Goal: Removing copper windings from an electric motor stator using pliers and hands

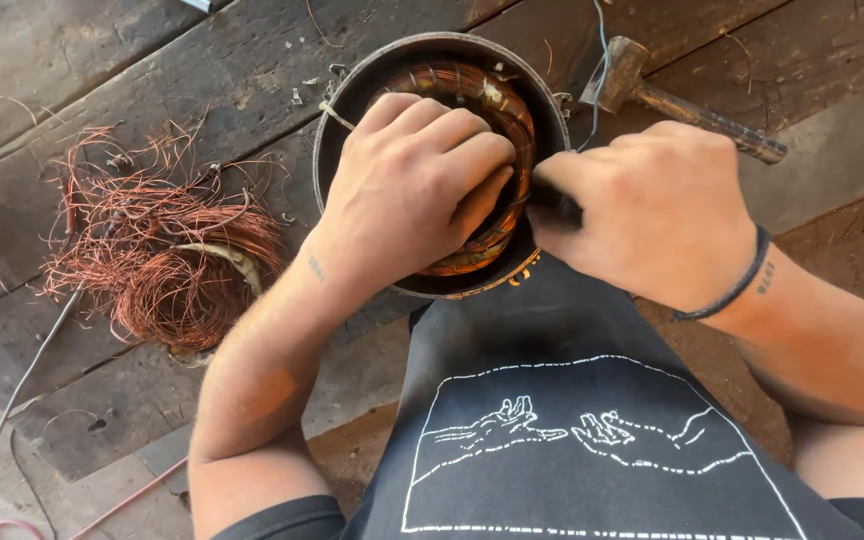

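- We see the fingers of the left hand (407, 190) curled down inside a round motor stator (442, 160), the fingertips tucked against the copper windings (512, 110); the tips themselves are hidden, so we cannot tell whether they pinch any wire.
- The right hand (652, 210) is closed into a fist at the stator's right rim, thumb and forefinger pressed tight on something small and dark; we cannot make out what it is.
- The two hands nearly meet at the rim, and between them they cover most of the stator's opening, leaving only the far arc of orange windings in view.
- The stator stands on a dark, worn wooden workbench (152, 60), near its front edge and just in front of the person's body.
- A dark band circles the right wrist.
- Behind the right hand lies a hammer (672, 95), its head close to the stator's rim and its handle running off to the right.
- Well to the left sits a loose tangle of stripped copper wire (167, 250).
- A dark shirt (552, 420) with a white line drawing fills the lower middle, hiding the bench edge below the stator.
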